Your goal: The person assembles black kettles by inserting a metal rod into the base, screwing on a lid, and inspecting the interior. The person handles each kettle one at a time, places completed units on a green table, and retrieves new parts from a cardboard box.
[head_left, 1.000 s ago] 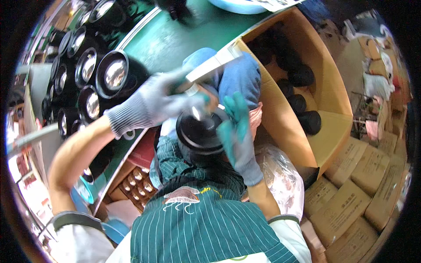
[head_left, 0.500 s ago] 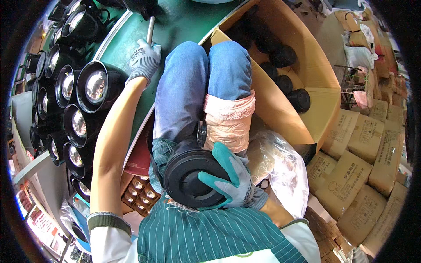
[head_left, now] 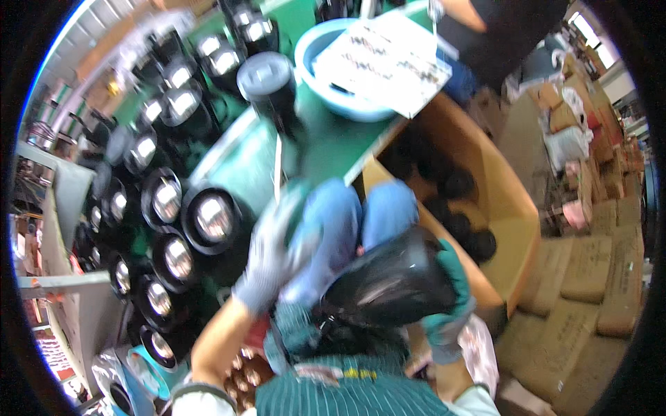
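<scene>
My right hand (head_left: pixel 449 298), in a grey and teal glove, grips the end of a glossy black insulated jug (head_left: pixel 388 281). The jug lies tilted on its side above my lap, its surface smeared by motion. My left hand (head_left: pixel 274 253), gloved alike, is raised to the left of my knees with its fingers stretched out, blurred and apart from the jug. Just beyond its fingertips a thin metal rod (head_left: pixel 278 166) stands below a black container with a grey round top (head_left: pixel 266 78).
Several black jugs with mirror-like insides (head_left: pixel 211 217) crowd the green table (head_left: pixel 322 139) at left. A light blue basin (head_left: pixel 312 52) carries printed sheets (head_left: pixel 388 59). An open cardboard box (head_left: pixel 510 229) at right holds black round parts (head_left: pixel 479 246). Stacked cartons (head_left: pixel 548 298) stand farther right.
My left hand has come away from the metal rod toward my lap. In my right hand the jug has turned from its round end to its glossy side. The view has shifted.
</scene>
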Action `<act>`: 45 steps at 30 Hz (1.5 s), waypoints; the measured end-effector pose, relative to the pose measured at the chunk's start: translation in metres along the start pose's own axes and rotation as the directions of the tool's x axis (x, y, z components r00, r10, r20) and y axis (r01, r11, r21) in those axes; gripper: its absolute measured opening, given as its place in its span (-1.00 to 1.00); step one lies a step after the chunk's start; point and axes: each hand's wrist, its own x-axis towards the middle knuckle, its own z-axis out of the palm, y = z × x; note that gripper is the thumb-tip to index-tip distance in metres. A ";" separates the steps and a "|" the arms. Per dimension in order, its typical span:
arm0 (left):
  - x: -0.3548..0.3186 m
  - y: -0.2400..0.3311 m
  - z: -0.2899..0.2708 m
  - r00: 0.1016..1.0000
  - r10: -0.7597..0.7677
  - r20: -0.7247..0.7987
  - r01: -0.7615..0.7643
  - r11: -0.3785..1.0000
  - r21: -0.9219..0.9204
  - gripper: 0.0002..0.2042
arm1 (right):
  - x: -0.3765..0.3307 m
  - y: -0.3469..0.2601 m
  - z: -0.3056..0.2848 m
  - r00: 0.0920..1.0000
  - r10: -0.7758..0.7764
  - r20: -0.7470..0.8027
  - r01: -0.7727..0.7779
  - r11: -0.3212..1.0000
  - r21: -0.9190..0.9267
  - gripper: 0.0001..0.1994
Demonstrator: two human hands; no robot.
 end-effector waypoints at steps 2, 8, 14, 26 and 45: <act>-0.024 0.023 -0.024 0.997 -0.029 -0.074 0.003 0.943 -0.333 -0.44 | 0.008 0.023 -0.017 0.961 0.229 -0.155 -0.170 0.932 0.321 -0.02; -0.010 0.025 -0.036 0.997 0.060 -0.050 -0.072 0.958 -0.279 -0.20 | 0.095 0.047 0.043 0.868 0.381 0.318 -0.437 0.282 0.854 -0.24; 0.044 -0.013 -0.038 0.984 0.039 -0.174 -0.154 0.673 -0.723 -0.17 | 0.184 0.037 0.098 0.857 0.207 0.473 -0.505 0.150 0.850 -0.21; 0.430 -0.065 -0.083 0.826 0.446 -0.344 -0.269 0.849 0.455 -0.52 | 0.290 0.084 0.098 0.929 0.121 0.349 -0.346 0.616 0.708 -0.16; 0.616 -0.303 -0.039 0.984 0.167 -0.062 -0.100 0.803 0.587 -0.40 | 0.248 0.140 0.122 0.824 0.348 0.447 -0.562 0.403 0.722 -0.11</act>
